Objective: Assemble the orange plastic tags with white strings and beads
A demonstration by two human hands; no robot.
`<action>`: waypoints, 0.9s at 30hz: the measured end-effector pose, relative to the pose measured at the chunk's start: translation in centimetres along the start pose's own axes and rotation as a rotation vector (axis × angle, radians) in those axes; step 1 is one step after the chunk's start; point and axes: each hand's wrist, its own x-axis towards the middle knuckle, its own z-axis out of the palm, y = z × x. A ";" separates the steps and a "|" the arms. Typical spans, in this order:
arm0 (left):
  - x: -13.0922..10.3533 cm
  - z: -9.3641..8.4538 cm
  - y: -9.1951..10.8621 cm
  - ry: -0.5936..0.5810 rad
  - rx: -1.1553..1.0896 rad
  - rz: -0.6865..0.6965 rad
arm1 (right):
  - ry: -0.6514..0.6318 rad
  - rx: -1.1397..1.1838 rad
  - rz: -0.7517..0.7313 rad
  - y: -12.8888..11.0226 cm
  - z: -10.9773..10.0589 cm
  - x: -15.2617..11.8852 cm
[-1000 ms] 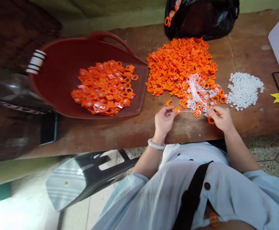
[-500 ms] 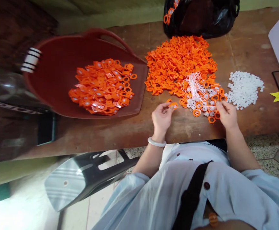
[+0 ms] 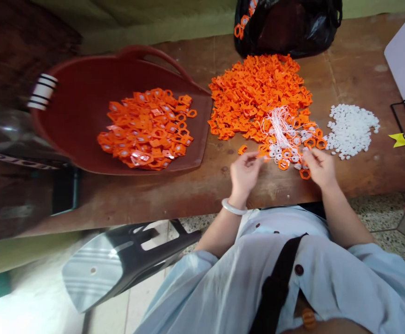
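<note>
My left hand (image 3: 245,174), with a pale bangle at the wrist, is at the front of the wooden table. Its fingers are pinched at the left edge of the white discs and orange rings; what they hold is blurred. Opposite it, my right hand (image 3: 319,167) pinches something too small to make out among the white discs (image 3: 295,152). White strings (image 3: 279,127) lie bunched just beyond, on the edge of a big pile of orange pieces (image 3: 260,95). One loose orange piece (image 3: 242,149) rests beyond my left hand.
A brown-red basket (image 3: 80,102) at the left holds more orange pieces (image 3: 146,130). White beads (image 3: 352,131) are heaped at the right. A black bag (image 3: 296,28) stands at the back, a phone (image 3: 65,190) lies far left, and a grey stool (image 3: 94,269) is below the table.
My left hand has moved right, towards the discs, leaving an orange piece behind on the table. My right hand has shifted slightly left. The whole view has shifted a little.
</note>
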 end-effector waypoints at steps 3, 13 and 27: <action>-0.8 1.4 0.4 -0.168 -0.051 -0.015 | -0.093 -0.012 -0.067 -1.0 1.2 0.0; 2.0 -3.2 0.3 0.046 0.020 0.076 | 0.100 -0.077 -0.017 2.2 -4.1 1.3; 0.7 -2.3 0.5 -0.200 -0.097 -0.169 | 0.109 -0.023 0.061 2.6 -3.3 0.9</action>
